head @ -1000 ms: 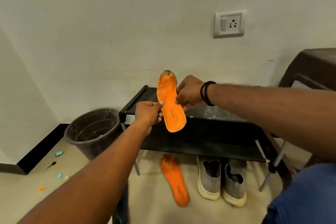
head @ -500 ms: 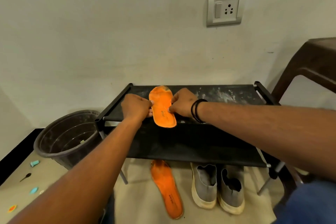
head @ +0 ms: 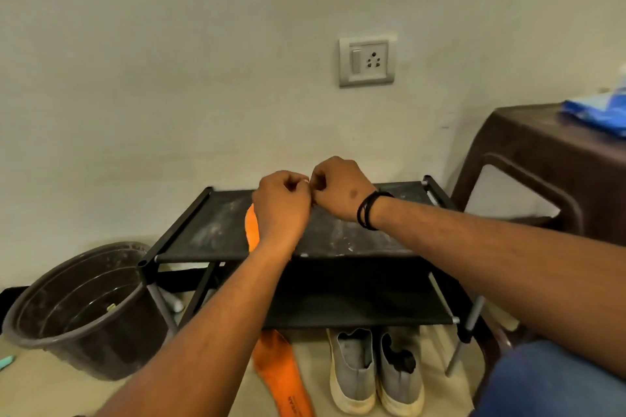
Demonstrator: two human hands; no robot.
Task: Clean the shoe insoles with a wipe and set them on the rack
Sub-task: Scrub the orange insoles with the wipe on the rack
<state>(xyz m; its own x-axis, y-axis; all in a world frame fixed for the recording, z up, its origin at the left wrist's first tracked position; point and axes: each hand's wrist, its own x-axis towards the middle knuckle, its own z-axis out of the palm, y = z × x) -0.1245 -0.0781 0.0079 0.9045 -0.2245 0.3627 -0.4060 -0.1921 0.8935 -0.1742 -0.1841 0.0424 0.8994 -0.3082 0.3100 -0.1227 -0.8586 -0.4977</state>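
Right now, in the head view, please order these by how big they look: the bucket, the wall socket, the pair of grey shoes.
1. bucket, largest.
2. pair of grey shoes.
3. wall socket, smallest, though it is farthest from the camera, so it may look smaller than it is.

Both curled hands together over the rack [head: 216, 234] — orange insole [head: 251, 230] beneath.

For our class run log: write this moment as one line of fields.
left hand: curled above orange foam insole | right hand: curled | insole: on black rack's top shelf | second orange insole: on floor
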